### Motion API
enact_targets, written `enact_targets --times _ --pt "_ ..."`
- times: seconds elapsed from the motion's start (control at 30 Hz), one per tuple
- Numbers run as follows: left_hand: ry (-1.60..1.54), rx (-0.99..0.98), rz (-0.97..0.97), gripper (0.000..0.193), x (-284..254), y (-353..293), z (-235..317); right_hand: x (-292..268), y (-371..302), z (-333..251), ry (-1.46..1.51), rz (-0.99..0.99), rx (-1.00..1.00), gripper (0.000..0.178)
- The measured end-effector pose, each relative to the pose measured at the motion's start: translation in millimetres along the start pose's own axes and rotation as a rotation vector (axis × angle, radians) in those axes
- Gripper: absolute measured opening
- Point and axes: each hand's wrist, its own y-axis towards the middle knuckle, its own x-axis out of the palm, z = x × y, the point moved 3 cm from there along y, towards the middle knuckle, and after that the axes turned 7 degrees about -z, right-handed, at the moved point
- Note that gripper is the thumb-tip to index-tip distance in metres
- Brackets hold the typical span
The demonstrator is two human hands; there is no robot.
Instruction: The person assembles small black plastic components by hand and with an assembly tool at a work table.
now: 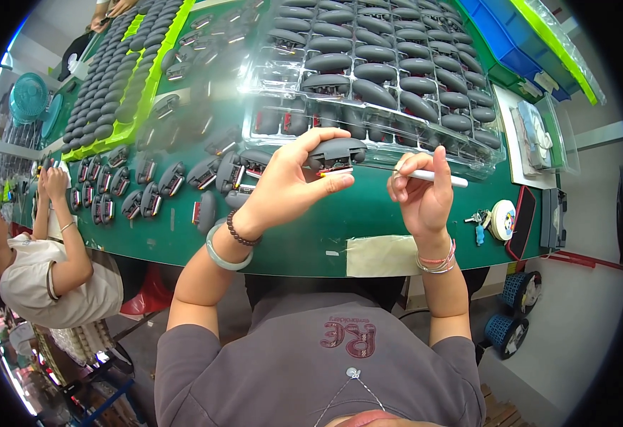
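- L hand [283,188]: clamped on dk-grey unit [338,151], just in front of clear tray [276,89].
- R hand [425,188]: apart from L, gripping wht. pen-like tool [445,178], nr tray front.
- Loose units [172,179]: L of tray.

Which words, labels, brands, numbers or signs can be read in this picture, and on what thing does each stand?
Grey cloth T-shirt, chest: large and small dark red letters; legible, not copied here.
Small white labels on the green and blue plastic bins: too small to read.
Dark grey oval plastic part in the left hand: no text readable.
White pen-like tool in the right hand: no text readable.
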Motion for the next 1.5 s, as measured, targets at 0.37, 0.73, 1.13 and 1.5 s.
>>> enact_targets --times 0.37,0.73,1.13,1.5 --pt "0.004 0.024 0.018 0.045 -8 0 7 4 4 0 0.013 0.008 0.01 0.054" --pt "0.812 0.292 0.123 0.039 -96 -10 36 5 3 4 0.06 0.041 0.089 0.056" --pt "1.125 -0.496 0.635 0.046 -342 173 -32 3 8 7 0.05 0.083 0.097 0.056" --pt "1.304 -0.36 0.581 0.052 -342 260 -52 -12 12 -4 0.137 0.15 0.051 0.057"
